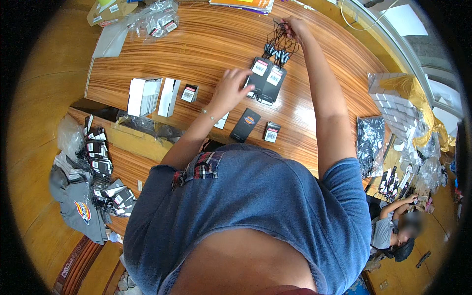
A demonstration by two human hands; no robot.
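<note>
Two side-by-side stacks of dark grey hang tags [272, 88], each with a white sticker on top, lie on the striped wooden table. Their black strings [278, 42] run away from me, with several light-coloured toggles partway along. At the far end my right hand [294, 28] is closed on the string loops, its arm stretched out. My left hand [230, 89] is open beside the left stack, fingers and thumb apart, the fingertips at or close to its edge. Nearer me lie a single dark tag with a logo [245, 125] and a small stickered pack [271, 132].
Left on the table are white card stacks [144, 97] and another small pack [189, 93]. Plastic bags [160, 19] lie at the back left. Tagged grey clothing [73, 196] sits lower left. A dark bagged bundle [370, 142] is at right, with a person [393, 231] working beyond.
</note>
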